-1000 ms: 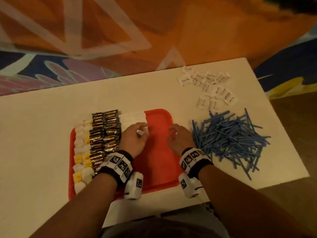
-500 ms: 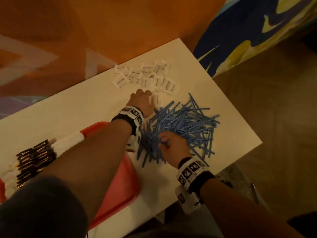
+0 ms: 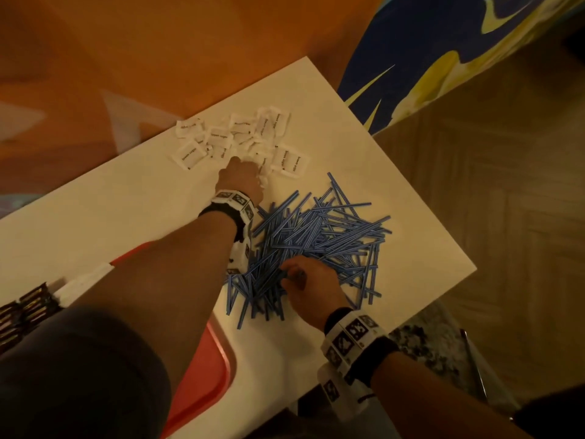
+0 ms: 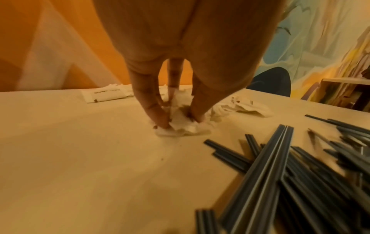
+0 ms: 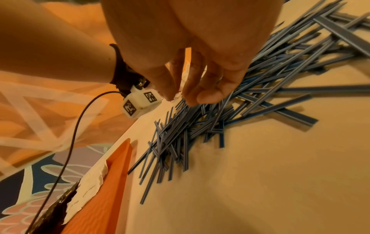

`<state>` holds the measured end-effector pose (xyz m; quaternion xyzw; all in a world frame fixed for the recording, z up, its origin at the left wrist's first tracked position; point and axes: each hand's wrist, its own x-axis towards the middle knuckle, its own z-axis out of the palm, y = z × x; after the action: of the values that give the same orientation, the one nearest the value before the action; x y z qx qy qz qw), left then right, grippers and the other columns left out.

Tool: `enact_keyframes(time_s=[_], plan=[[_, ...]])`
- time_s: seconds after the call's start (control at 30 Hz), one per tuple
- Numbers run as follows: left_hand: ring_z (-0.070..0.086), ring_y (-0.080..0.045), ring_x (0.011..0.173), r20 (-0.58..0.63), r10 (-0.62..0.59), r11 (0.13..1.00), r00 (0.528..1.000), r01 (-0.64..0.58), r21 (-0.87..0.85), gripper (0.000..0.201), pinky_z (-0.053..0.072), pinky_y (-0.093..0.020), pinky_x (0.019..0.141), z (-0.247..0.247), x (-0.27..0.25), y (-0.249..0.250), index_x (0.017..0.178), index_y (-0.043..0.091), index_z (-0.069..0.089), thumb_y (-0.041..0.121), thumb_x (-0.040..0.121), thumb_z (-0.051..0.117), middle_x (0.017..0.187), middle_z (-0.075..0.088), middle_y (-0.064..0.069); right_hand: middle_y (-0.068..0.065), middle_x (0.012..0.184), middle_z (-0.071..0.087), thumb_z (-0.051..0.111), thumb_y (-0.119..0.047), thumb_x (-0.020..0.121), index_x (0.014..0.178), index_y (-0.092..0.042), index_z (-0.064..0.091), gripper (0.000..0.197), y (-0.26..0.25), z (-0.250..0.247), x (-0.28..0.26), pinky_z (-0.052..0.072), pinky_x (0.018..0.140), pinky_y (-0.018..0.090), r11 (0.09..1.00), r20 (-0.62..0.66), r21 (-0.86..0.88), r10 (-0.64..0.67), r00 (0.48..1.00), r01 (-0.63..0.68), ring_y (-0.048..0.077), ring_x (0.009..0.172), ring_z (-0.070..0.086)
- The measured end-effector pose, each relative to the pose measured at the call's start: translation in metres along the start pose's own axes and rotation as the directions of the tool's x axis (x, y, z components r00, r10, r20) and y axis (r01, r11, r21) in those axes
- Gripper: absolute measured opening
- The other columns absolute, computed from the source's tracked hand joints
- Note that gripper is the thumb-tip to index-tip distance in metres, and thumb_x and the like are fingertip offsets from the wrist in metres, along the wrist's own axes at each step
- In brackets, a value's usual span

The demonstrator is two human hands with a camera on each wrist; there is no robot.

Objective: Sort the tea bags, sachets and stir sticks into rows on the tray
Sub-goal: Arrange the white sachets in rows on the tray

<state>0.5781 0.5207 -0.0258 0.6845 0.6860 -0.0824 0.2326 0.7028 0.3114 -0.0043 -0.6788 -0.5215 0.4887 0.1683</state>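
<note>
The left hand (image 4: 176, 109) pinches a crumpled white sugar sachet (image 4: 184, 125) on the surface; the right hand (image 3: 311, 285) grips blue stir sticks (image 3: 319, 239) beneath it (light, stiff, slippery; probably best pinched mid-length).

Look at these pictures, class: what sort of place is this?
Probably an indoor staged work area, not a café: a plain white table stands before a painted orange and blue mural wall on a wood-patterned floor, and a wrist-worn camera with black-and-white markers shows.
</note>
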Motion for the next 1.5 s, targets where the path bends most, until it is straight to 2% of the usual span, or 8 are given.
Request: enact_keyframes(time_s=[0.3,0.5,0.67,0.93,1.03,1.17,1.33,1.5], plan=[[0.058,-0.035,0.108,-0.105,0.005,0.979,0.994,-0.026,-0.202,0.024,0.048,-0.037,0.086,-0.002,-0.004,-0.023,0.104,0.007,0.065,0.02,0.085,0.072,0.115,0.06,-0.016,-0.021,0.083,0.055,0.062,-0.016,0.094,0.108,-0.026,0.064,0.017,0.002,-0.004,0.002,0.048,0.077,0.016,0.996,-0.009,0.089,0.011,1.0,-0.011,-0.002,0.079,0.055],[0.044,-0.022,0.067,-0.118,-0.116,0.859,0.986,0.04,-0.51,0.02,0.035,-0.029,0.057,-0.018,-0.04,-0.042,0.076,0.015,0.049,0.02,0.08,0.068,0.071,0.049,-0.003,-0.015,0.084,0.059,0.065,-0.019,0.091,0.096,-0.029,0.063,0.011,-0.012,-0.008,0.011,0.043,0.07,0.005,0.991,-0.03,0.133,-0.018,0.999,0.022,0.003,0.082,0.059],[0.04,-0.021,0.059,0.062,-0.212,0.382,0.975,0.141,-0.913,0.033,0.036,-0.022,0.045,-0.038,-0.093,-0.058,0.062,0.018,0.036,-0.005,0.08,0.052,0.066,0.038,-0.006,-0.014,0.086,0.062,0.069,-0.019,0.089,0.095,-0.024,0.065,0.009,-0.06,-0.012,0.023,0.043,0.069,0.008,0.966,-0.039,0.237,-0.097,0.995,0.103,-0.006,0.079,0.058],[0.049,-0.021,0.061,0.194,-0.233,-0.156,0.953,0.16,-0.975,0.028,0.037,-0.024,0.047,-0.06,-0.195,-0.086,0.072,0.013,0.041,-0.012,0.071,0.03,0.071,0.044,-0.007,-0.008,0.107,0.064,0.083,-0.032,0.074,0.1,-0.026,0.061,0.034,-0.142,0.024,-0.001,0.056,0.072,0.032,0.916,0.059,0.281,-0.314,0.947,0.286,0.005,0.094,0.063],[0.056,-0.033,0.087,0.193,-0.244,-0.299,0.951,0.115,-0.947,0.046,0.044,-0.034,0.063,-0.058,-0.225,-0.107,0.093,0.017,0.065,-0.003,0.061,0.039,0.096,0.054,-0.016,-0.01,0.098,0.065,0.082,-0.024,0.075,0.095,-0.024,0.063,0.028,-0.158,0.047,-0.019,0.054,0.064,0.023,0.9,0.066,0.26,-0.377,0.924,0.349,0.002,0.083,0.062],[0.064,-0.03,0.081,0.183,-0.211,-0.53,0.96,0.045,-0.847,0.041,0.057,-0.032,0.065,-0.056,-0.263,-0.136,0.1,0.004,0.066,0.006,0.062,0.05,0.093,0.062,-0.016,-0.013,0.099,0.058,0.081,-0.022,0.076,0.091,-0.028,0.065,0.022,-0.176,0.077,-0.039,0.043,0.067,0.006,0.888,0.084,0.129,-0.453,0.887,0.441,0.002,0.08,0.058],[0.07,-0.023,0.063,0.208,-0.196,-0.685,0.958,0.017,-0.728,0.045,0.057,-0.026,0.05,-0.057,-0.299,-0.167,0.081,-0.001,0.069,0.038,0.099,0.054,0.075,0.07,-0.014,-0.013,0.091,0.06,0.077,-0.016,0.079,0.087,-0.027,0.069,0.016,-0.194,0.119,-0.071,0.042,0.068,0.008,0.838,0.101,0.0,-0.542,0.834,0.545,0.007,0.081,0.059],[0.063,-0.021,0.071,0.315,-0.224,-0.699,0.922,0.073,-0.711,0.016,0.055,-0.026,0.058,-0.046,-0.325,-0.216,0.088,0.003,0.06,0.018,0.092,0.059,0.079,0.062,-0.011,-0.011,0.086,0.069,0.08,-0.018,0.076,0.075,-0.029,0.074,0.012,-0.204,0.161,-0.097,0.052,0.078,0.021,0.817,0.103,0.001,-0.574,0.812,0.577,0.004,0.082,0.063]])
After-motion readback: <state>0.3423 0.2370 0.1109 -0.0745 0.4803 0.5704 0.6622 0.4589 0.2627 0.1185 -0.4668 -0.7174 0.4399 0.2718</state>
